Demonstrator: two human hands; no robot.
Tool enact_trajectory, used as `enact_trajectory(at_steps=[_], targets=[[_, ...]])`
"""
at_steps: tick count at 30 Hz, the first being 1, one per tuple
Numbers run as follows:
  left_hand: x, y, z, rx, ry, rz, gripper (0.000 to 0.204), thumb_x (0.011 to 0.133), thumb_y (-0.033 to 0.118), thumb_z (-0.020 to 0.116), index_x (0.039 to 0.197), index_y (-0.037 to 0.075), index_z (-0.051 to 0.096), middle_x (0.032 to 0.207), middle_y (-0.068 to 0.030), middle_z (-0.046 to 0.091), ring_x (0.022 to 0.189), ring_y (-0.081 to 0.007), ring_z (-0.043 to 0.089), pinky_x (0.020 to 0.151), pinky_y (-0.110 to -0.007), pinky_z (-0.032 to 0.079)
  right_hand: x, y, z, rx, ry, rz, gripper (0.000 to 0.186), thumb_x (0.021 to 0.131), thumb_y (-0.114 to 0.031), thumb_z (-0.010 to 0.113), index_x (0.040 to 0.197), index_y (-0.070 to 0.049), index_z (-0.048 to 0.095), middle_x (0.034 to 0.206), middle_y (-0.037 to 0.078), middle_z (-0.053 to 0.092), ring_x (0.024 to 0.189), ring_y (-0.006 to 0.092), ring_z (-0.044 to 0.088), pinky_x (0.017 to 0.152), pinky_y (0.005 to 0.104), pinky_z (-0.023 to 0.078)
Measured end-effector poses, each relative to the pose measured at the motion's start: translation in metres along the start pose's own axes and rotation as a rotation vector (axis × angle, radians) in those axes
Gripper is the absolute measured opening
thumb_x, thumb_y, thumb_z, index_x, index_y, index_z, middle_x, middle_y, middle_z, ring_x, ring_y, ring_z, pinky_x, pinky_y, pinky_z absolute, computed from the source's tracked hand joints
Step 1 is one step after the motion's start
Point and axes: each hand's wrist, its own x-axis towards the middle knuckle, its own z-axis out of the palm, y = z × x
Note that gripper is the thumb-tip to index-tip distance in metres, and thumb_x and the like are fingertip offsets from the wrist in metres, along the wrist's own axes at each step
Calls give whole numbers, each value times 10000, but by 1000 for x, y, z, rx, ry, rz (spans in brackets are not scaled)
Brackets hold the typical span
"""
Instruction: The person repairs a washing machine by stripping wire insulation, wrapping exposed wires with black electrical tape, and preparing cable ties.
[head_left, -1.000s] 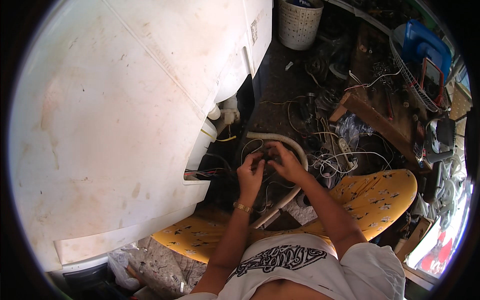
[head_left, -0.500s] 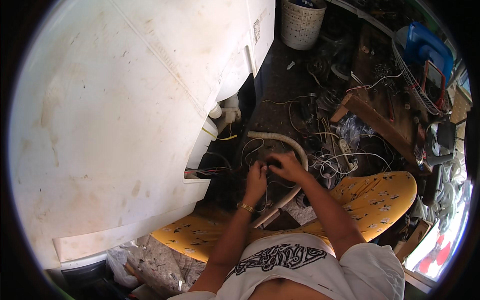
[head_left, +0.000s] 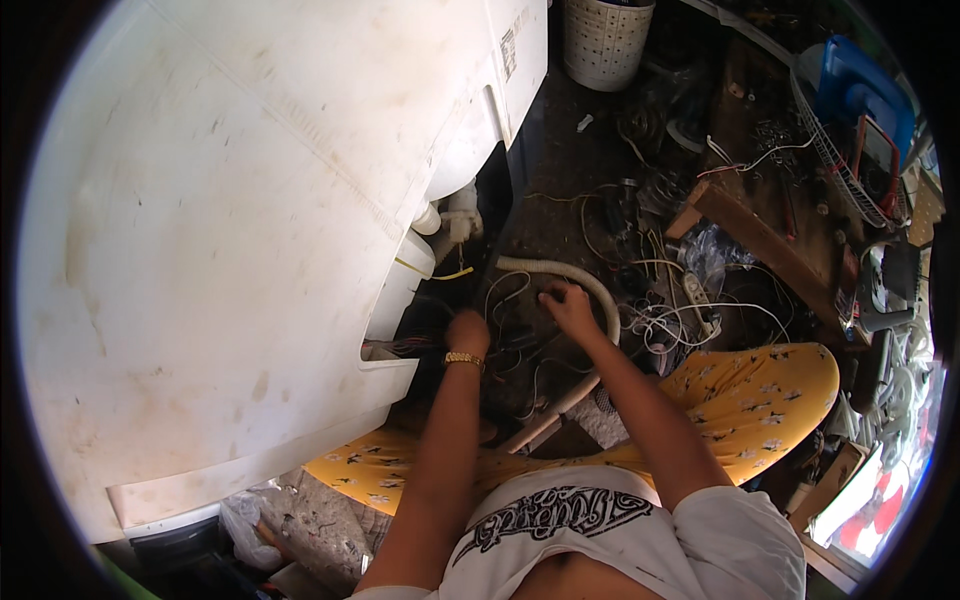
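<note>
A large, stained white plastic appliance housing [head_left: 230, 250] fills the left side. Its cut-out corner shows white plastic pipe fittings [head_left: 460, 215], a yellow strip [head_left: 450, 275] and a bundle of thin wires [head_left: 405, 346]. My left hand [head_left: 467, 333], with a gold watch or bracelet at the wrist, is at that opening beside the wires; its fingers are turned away and lost in shadow. My right hand [head_left: 570, 308] hovers over the dark floor, inside the curve of a beige hose [head_left: 590, 280]. Its fingers are curled in a pinch, and whatever they hold is too small to make out.
Tangled white cable [head_left: 660, 325] and a power strip [head_left: 697, 292] lie to the right. Beyond them are a wooden frame [head_left: 750, 240], a wire basket [head_left: 840, 165], a red-edged meter [head_left: 876, 165] and a blue plastic piece [head_left: 865, 95]. A perforated white bin [head_left: 605, 45] stands at the back.
My hands were together over the floor and are now apart. The left has moved left to the wires at the housing's opening; the right has shifted slightly up and stays curled.
</note>
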Motion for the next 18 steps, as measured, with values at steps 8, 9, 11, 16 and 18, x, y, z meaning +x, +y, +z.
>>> enact_trajectory(at_steps=[8,9,11,16,18], targets=[[1,6,0,143,17,-87,197,860,152,535,907,58,701,969,-156,676,920,-318,657,768,-415,537,22,41,37,38,117,17,293,759,-134,682,999,28,636,770,128,663,625,167,634,593,306,493],[-2,-2,2,136,25,-133,190,854,156,547,910,60,701,969,-155,676,921,-312,658,769,-417,537,18,33,41,91,44,64,291,759,-135,683,994,30,638,784,129,666,644,174,638,607,310,495],[-6,1,-1,75,4,-128,188,838,171,575,935,66,696,975,-160,674,928,-317,653,768,-413,533,17,24,35,181,-63,165,288,758,-136,685,986,34,642,813,130,672,684,188,646,635,319,501],[-9,13,-9,-470,239,-24,227,797,167,639,982,39,666,948,-179,671,880,-309,660,755,-364,519,21,0,28,282,-56,120,251,773,-131,680,965,29,651,828,121,669,761,173,629,703,303,484],[-7,7,-6,-737,305,74,252,784,136,656,1000,5,644,941,-170,670,833,-295,662,746,-343,511,26,-15,27,394,-115,104,245,782,-133,677,965,28,653,851,113,670,778,164,619,717,295,477]])
